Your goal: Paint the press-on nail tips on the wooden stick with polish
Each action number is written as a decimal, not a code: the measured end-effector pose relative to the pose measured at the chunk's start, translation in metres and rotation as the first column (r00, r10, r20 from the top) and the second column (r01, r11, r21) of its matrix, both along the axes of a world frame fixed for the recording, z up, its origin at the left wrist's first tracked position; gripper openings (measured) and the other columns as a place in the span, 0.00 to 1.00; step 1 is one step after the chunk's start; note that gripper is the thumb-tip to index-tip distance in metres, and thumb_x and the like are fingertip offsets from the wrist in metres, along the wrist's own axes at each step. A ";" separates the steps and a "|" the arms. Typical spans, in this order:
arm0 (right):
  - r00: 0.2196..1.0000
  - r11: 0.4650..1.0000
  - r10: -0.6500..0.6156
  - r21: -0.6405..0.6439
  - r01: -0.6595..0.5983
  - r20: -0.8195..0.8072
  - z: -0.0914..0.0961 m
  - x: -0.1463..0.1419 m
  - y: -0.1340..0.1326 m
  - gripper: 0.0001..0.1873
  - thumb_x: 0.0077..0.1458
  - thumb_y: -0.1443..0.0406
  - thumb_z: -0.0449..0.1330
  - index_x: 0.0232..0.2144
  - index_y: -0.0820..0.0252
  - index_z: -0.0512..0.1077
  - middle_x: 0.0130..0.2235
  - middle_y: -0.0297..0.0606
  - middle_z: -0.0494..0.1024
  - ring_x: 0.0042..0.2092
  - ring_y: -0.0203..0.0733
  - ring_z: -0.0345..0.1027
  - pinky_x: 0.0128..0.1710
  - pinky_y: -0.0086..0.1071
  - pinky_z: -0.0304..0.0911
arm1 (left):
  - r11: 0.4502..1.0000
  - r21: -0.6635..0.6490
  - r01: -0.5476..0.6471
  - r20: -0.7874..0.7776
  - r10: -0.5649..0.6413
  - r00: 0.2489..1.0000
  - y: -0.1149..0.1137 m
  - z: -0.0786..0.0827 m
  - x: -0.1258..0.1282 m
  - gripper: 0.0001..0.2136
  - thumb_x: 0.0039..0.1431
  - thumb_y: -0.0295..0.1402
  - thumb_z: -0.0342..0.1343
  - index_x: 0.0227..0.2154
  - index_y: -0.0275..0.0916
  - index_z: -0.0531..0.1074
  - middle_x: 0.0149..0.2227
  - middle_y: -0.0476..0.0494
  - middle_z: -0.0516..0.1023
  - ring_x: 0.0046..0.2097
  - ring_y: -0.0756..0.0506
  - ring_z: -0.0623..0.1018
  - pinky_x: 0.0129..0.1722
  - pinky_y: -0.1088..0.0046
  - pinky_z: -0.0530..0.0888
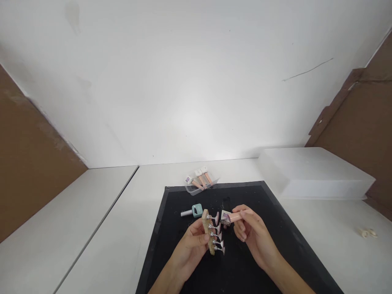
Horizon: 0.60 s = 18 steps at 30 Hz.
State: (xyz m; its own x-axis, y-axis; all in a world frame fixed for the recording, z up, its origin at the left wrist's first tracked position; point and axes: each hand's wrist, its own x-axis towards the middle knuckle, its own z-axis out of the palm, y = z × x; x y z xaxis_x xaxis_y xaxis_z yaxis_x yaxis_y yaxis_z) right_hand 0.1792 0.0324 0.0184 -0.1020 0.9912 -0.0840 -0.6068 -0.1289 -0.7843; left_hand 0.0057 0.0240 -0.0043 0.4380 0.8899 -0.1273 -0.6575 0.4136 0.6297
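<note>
My left hand [191, 249] is closed around a narrow wooden nail tip stand [209, 232], which is held upright above the black mat. Several metal posts stick out from its right side, each bearing a pale pink nail tip [217, 218]. Just right of the tips, my right hand [252, 234] grips a nail polish bottle [226, 217] by its long pink cap [237, 216]. The bottle's square body points left, close to the upper tips; whether it touches them I cannot tell. Behind my left hand lies a teal nail polish bottle [197, 210] with a white cap.
A black mat [245, 196] covers the middle of the white table. At its far edge a clear tray [193, 190] holds several pink-capped bottles [204, 175]. A white box [318, 173] stands at right, with small cream objects [367, 232] nearer. Walls rise behind and at both sides.
</note>
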 end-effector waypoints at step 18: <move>0.998 0.998 -0.060 -0.006 0.060 0.019 0.003 0.001 0.000 0.10 0.48 0.59 0.62 0.28 0.61 0.72 0.16 0.26 0.58 0.17 0.30 0.48 0.16 0.26 0.45 | 1.000 -0.009 -0.004 -0.045 0.004 0.999 -0.001 0.002 0.002 0.15 0.41 0.23 0.62 0.36 0.37 0.74 0.32 0.47 0.76 0.33 0.50 0.72 0.37 0.72 0.64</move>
